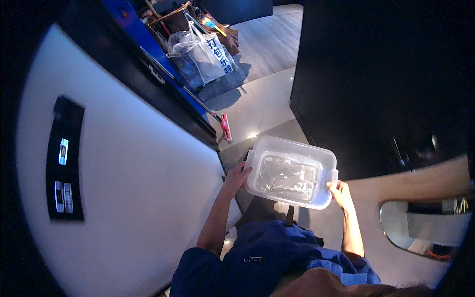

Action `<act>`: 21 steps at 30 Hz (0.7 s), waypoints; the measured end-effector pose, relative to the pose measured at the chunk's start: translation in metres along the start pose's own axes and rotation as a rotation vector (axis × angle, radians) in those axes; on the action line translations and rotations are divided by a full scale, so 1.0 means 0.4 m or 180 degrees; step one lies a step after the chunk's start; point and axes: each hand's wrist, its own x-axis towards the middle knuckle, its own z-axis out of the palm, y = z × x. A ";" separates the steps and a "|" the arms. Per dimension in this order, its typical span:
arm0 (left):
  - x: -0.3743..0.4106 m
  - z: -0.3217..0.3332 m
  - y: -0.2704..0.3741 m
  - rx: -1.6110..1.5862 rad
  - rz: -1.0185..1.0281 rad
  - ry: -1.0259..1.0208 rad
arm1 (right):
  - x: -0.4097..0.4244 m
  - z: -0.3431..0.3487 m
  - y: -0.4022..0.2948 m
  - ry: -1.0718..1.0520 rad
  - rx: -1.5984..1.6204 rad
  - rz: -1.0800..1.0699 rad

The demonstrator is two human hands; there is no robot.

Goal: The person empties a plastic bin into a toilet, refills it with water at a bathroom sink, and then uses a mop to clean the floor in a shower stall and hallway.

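A translucent plastic tub (289, 178) with a pale rim is held out in front of my body, above the floor. Clear liquid that looks like water glints on its bottom. My left hand (238, 177) grips the tub's left end by the handle. On the opposite end, my right hand (339, 193) closes around the rim below the right handle. The tub is slightly turned, and its open top faces up.
A red flat mop (225, 127) leans along the dark door frame. Beyond it, a white tote bag (209, 55) and other bags stand on the floor. A white wall (148, 167) is left, a dark cabinet or panel (371, 85) right, and a mirror (419, 230) lower right.
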 end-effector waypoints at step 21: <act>1.467 -0.390 0.262 -0.1063 -0.1674 -0.0202 | 1.953 0.419 -0.117 -0.1273 -0.0951 0.0645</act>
